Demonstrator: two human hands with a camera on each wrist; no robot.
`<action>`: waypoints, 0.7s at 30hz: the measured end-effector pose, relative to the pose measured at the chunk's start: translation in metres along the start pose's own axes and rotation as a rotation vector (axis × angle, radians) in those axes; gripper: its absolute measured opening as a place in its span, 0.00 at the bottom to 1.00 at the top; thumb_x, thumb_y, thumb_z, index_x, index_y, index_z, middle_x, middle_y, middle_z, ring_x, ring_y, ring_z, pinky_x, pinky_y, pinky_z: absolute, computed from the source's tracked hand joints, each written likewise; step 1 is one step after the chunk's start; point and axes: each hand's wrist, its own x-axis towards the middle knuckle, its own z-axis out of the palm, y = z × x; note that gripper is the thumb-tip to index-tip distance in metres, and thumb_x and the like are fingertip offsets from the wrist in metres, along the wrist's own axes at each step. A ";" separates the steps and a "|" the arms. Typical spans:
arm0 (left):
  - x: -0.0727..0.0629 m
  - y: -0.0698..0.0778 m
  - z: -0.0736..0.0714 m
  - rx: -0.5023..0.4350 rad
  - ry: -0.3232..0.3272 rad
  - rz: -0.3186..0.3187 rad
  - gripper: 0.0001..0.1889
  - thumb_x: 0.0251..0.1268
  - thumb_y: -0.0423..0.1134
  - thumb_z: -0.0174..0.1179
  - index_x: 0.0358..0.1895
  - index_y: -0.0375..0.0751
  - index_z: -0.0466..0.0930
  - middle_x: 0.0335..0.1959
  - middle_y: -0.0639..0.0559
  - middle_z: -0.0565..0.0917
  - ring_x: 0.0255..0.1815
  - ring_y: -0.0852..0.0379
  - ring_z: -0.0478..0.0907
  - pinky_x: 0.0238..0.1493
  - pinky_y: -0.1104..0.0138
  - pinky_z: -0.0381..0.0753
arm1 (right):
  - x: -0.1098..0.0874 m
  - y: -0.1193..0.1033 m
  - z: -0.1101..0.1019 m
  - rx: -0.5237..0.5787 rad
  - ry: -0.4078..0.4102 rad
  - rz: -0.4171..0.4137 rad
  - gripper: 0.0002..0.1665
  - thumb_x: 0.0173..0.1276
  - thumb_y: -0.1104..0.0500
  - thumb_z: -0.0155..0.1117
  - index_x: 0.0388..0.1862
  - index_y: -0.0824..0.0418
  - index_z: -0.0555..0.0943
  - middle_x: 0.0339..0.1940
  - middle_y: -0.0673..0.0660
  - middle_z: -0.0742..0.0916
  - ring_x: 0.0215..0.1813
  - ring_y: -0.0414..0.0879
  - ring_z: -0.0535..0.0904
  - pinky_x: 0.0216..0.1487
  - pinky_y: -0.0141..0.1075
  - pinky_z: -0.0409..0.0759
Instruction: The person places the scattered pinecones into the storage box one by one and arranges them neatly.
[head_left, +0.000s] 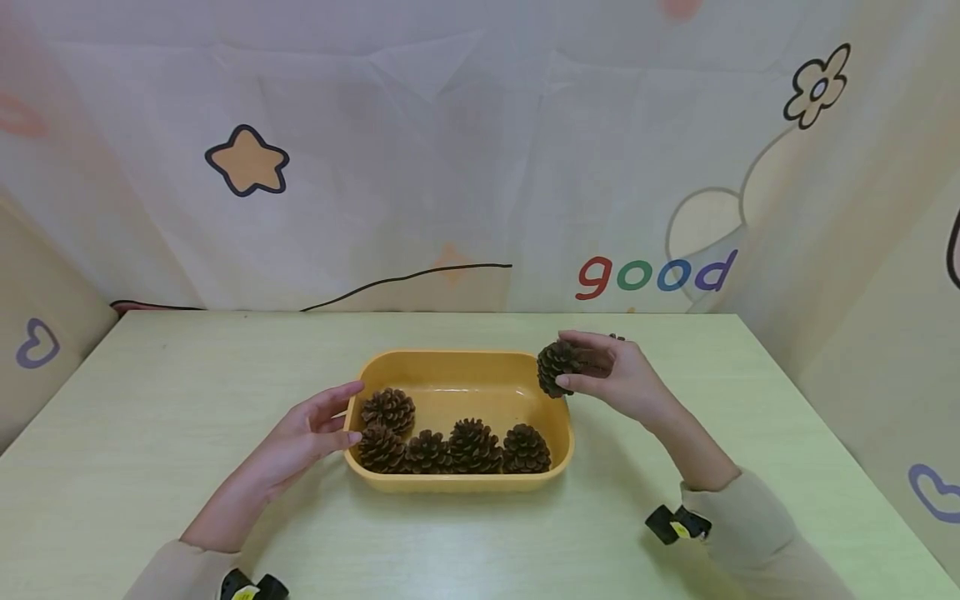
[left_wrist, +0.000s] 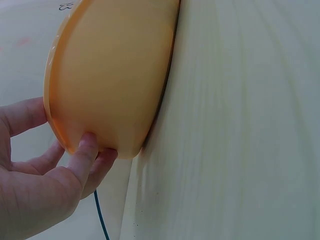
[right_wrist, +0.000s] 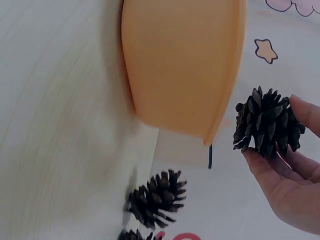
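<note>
A yellow tray stands mid-table and holds several brown pine cones along its near side. My left hand rests against the tray's left end, fingers fairly straight. Its thumb presses the outer wall and a finger reaches the rim. My right hand pinches one pine cone between thumb and fingers, just above the tray's far right corner. In the right wrist view that cone hangs beside the tray's rim.
Two more pine cones lie on the table beyond the tray, mostly hidden behind my right hand in the head view. A printed cloth backdrop closes off the back and sides. The table's front edge is near my forearms.
</note>
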 end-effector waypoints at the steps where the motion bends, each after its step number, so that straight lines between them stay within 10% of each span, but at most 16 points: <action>1: 0.000 0.000 0.000 0.000 0.000 0.000 0.37 0.59 0.30 0.57 0.70 0.36 0.50 0.69 0.34 0.52 0.66 0.35 0.55 0.59 0.57 0.67 | 0.001 -0.001 0.003 0.002 -0.006 -0.009 0.33 0.56 0.62 0.67 0.62 0.65 0.69 0.56 0.65 0.77 0.55 0.56 0.75 0.49 0.37 0.77; 21: 0.000 -0.001 0.001 -0.013 -0.004 0.008 0.37 0.59 0.30 0.57 0.70 0.36 0.50 0.69 0.34 0.52 0.66 0.35 0.56 0.55 0.64 0.70 | 0.018 -0.022 0.058 0.097 -0.140 -0.072 0.32 0.56 0.63 0.67 0.61 0.65 0.70 0.56 0.62 0.78 0.58 0.54 0.74 0.47 0.38 0.78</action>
